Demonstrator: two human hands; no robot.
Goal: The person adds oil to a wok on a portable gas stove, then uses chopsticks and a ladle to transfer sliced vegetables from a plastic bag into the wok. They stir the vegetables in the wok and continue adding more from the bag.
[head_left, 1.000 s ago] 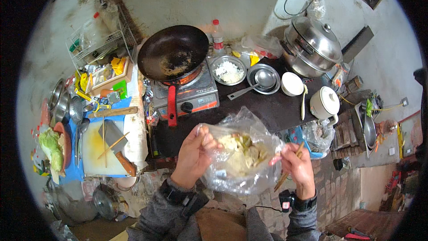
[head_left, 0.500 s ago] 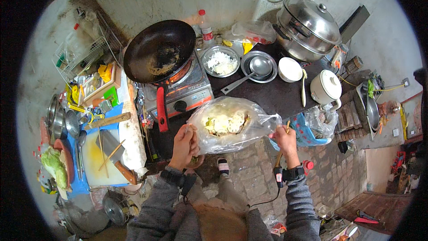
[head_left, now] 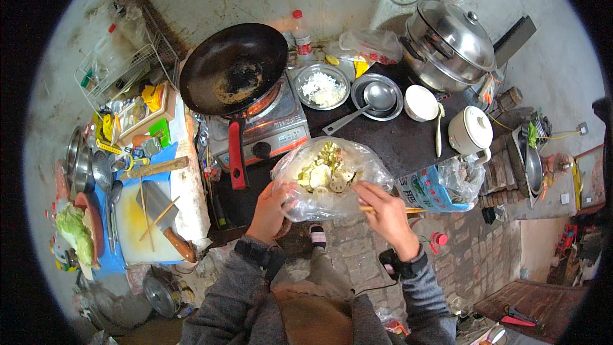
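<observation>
The clear bag (head_left: 377, 169) sits in the middle of the frame, with pale slices and green pieces of food (head_left: 324, 176) showing through its opening. The left hand (head_left: 271, 209) grips the bag's left side; the right hand (head_left: 385, 214) is closed around chopsticks (head_left: 416, 210), its fingertips at the bag's right side. Whether the bag touches the desk (head_left: 408, 147) is hard to tell.

The film looks thin and slack, so a weak left grip could let it sag and spill food onto the floor (head_left: 377, 249), seen below. The chopsticks might snag or pierce the plastic if they turn inward. Left of the bag, the pan's red handle (head_left: 237, 150) juts toward the person; a sleeve catching it could tip the pan (head_left: 204, 64). The stove (head_left: 287, 118) glows orange beneath, so plastic straying to the upper left could melt.
</observation>
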